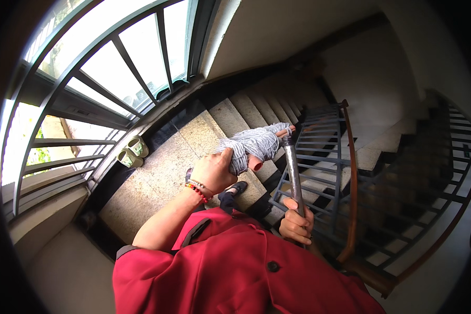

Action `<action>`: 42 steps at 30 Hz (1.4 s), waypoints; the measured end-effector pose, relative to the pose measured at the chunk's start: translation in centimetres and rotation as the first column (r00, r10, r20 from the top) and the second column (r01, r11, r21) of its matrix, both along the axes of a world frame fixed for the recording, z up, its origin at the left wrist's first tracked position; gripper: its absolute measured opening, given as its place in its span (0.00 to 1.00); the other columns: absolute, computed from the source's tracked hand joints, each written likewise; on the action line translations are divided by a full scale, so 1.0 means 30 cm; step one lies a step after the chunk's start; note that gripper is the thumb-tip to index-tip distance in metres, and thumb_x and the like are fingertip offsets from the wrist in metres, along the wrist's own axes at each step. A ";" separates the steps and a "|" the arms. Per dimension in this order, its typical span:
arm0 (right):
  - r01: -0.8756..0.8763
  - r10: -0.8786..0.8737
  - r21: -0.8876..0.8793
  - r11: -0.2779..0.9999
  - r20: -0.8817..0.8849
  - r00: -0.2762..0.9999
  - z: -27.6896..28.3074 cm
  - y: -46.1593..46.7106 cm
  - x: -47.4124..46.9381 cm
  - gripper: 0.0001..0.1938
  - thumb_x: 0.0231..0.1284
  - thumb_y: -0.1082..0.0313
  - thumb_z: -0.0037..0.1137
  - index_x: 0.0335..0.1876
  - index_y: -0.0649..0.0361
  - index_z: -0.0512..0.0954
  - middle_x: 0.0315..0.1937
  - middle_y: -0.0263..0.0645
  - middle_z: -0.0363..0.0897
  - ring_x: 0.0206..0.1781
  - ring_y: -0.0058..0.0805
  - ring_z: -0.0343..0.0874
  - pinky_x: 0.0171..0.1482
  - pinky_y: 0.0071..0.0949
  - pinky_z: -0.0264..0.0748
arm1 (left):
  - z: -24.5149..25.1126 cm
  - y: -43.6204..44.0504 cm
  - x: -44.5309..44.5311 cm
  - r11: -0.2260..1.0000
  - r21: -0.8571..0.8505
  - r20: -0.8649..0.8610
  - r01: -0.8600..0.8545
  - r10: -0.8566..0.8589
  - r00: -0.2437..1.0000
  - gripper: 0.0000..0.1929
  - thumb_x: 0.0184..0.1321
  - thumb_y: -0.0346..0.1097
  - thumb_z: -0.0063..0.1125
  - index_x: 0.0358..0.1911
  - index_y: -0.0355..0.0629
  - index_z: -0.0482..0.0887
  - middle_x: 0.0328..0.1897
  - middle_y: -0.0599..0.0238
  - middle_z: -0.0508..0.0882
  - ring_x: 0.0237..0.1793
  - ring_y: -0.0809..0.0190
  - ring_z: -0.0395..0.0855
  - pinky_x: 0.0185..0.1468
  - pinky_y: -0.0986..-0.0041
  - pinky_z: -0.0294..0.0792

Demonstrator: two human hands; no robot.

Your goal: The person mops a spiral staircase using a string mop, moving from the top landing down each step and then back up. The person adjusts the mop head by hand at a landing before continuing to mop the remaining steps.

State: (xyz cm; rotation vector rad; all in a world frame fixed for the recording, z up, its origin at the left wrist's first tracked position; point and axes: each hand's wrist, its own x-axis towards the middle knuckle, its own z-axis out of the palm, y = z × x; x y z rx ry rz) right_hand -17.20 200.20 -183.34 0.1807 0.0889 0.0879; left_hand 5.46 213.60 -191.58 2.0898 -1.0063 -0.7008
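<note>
A string mop is held up in front of me, above the stairs. My left hand [214,170], with beaded bracelets at the wrist, grips the pale grey strands of the mop head [255,143] near their end. A pinkish hollow tube end [255,163] pokes out of the strands, and another pinkish part shows where the head meets the handle. My right hand [297,223] is wrapped around the metal mop handle [295,172], lower down and close to my red jacket [227,267]. The handle's lower end is hidden behind that hand.
I stand on a speckled stone landing [161,176]. Stone stairs [255,110] run off at the far side. A metal railing [318,157] with a wooden handrail [351,176] is on the right. Green slippers [133,152] lie by the barred window [114,70].
</note>
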 end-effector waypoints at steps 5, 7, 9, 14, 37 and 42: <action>-0.048 0.038 0.139 0.989 0.074 0.997 -0.020 0.033 0.014 0.09 0.77 0.66 0.31 0.52 0.63 0.60 0.17 0.34 0.62 0.09 0.19 0.60 0.13 0.22 0.76 | 0.027 -0.002 -0.030 0.999 -0.011 -0.109 -0.040 0.038 0.993 0.21 0.39 0.39 0.63 0.38 0.40 0.76 0.26 0.45 0.84 0.31 0.41 0.85 0.38 0.55 0.77; -0.061 0.046 0.164 0.985 0.092 0.995 -0.025 0.042 0.016 0.09 0.77 0.67 0.31 0.51 0.63 0.60 0.17 0.34 0.61 0.09 0.19 0.60 0.13 0.22 0.76 | 0.041 -0.012 -0.038 0.998 -0.020 -0.173 -0.051 0.047 0.984 0.21 0.38 0.40 0.65 0.38 0.39 0.77 0.26 0.45 0.84 0.31 0.42 0.86 0.39 0.57 0.78; -0.065 0.043 0.192 0.979 0.115 0.992 -0.027 0.049 0.015 0.07 0.75 0.70 0.30 0.51 0.64 0.59 0.17 0.34 0.60 0.09 0.20 0.60 0.14 0.23 0.77 | 0.053 -0.022 -0.040 0.997 -0.004 -0.272 -0.076 0.072 0.960 0.22 0.38 0.40 0.67 0.37 0.39 0.77 0.26 0.46 0.84 0.31 0.45 0.86 0.39 0.59 0.78; -0.094 0.069 0.195 0.976 0.131 0.989 -0.034 0.050 0.006 0.07 0.73 0.73 0.29 0.51 0.65 0.58 0.17 0.35 0.59 0.09 0.20 0.59 0.14 0.24 0.77 | 0.073 -0.037 -0.041 0.995 -0.012 -0.373 -0.097 0.085 0.924 0.22 0.38 0.41 0.68 0.37 0.38 0.77 0.25 0.47 0.84 0.30 0.46 0.87 0.39 0.61 0.78; -0.226 0.107 -0.457 0.860 -0.272 0.956 0.003 0.042 -0.025 0.23 0.77 0.42 0.23 0.51 0.54 0.64 0.13 0.25 0.55 0.05 0.13 0.50 0.07 0.16 0.50 | 0.104 -0.031 0.001 0.994 0.044 -0.389 -0.104 0.113 0.914 0.26 0.36 0.43 0.68 0.37 0.32 0.78 0.30 0.40 0.83 0.36 0.41 0.85 0.44 0.58 0.75; -0.312 0.052 -0.647 0.696 -0.387 0.921 0.019 0.041 -0.043 0.22 0.78 0.44 0.25 0.51 0.55 0.65 0.13 0.25 0.55 0.06 0.14 0.46 0.10 0.18 0.46 | 0.101 -0.028 -0.001 0.993 0.030 -0.341 -0.112 0.115 0.933 0.25 0.35 0.42 0.68 0.37 0.32 0.78 0.29 0.42 0.83 0.34 0.41 0.85 0.42 0.58 0.75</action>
